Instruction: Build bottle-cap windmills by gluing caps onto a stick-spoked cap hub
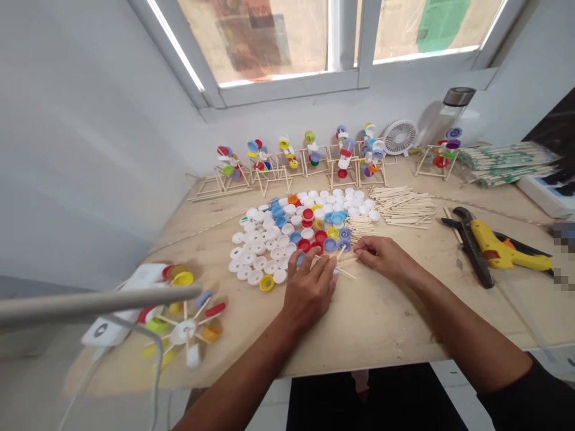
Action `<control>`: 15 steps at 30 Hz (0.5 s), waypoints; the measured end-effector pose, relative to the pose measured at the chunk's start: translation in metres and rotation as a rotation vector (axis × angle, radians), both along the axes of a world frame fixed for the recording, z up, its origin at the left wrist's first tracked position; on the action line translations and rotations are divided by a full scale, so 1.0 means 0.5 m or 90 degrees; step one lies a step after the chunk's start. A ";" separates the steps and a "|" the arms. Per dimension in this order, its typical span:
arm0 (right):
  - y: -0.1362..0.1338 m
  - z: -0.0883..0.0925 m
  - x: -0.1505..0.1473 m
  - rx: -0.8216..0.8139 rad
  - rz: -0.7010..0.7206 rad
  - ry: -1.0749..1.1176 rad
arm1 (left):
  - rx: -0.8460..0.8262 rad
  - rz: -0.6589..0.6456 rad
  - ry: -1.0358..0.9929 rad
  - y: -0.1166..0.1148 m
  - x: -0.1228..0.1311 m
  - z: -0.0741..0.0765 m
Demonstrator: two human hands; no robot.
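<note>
Craft sticks [347,260], thin and pale, crossed at loose angles

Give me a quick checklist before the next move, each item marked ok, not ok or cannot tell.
Wooden sticks between the left hand and right hand, fingers on them: ok.
Bottle caps beside the left hand, within reach: ok.
Loose craft sticks beyond the right hand, plenty in the pile: ok.
Yellow hot glue gun lying on the plywood board, to the right, not in either hand: ok.
Glue at the stick joints: cannot tell.
</note>
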State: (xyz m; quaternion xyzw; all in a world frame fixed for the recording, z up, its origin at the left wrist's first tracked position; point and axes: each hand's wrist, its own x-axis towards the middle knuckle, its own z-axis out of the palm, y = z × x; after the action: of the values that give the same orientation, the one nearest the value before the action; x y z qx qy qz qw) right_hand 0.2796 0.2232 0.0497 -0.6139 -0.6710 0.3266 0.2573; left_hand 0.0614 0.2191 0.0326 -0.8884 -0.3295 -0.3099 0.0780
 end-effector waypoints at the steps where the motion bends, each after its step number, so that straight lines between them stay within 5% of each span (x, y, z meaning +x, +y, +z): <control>1: 0.000 0.005 0.002 0.007 -0.009 -0.006 | -0.001 0.010 -0.020 0.003 -0.002 0.002; 6: 0.003 0.024 0.023 0.065 -0.106 -0.039 | -0.019 0.052 -0.064 0.019 -0.012 0.006; 15: 0.011 0.032 0.082 0.177 -0.280 -0.211 | -0.080 -0.004 -0.067 0.019 -0.014 0.008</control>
State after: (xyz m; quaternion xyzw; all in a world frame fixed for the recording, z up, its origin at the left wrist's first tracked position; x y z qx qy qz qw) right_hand 0.3204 0.2286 0.0658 -0.7480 -0.5935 0.0634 0.2904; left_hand 0.0542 0.2287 0.0367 -0.8750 -0.3494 -0.3352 0.0037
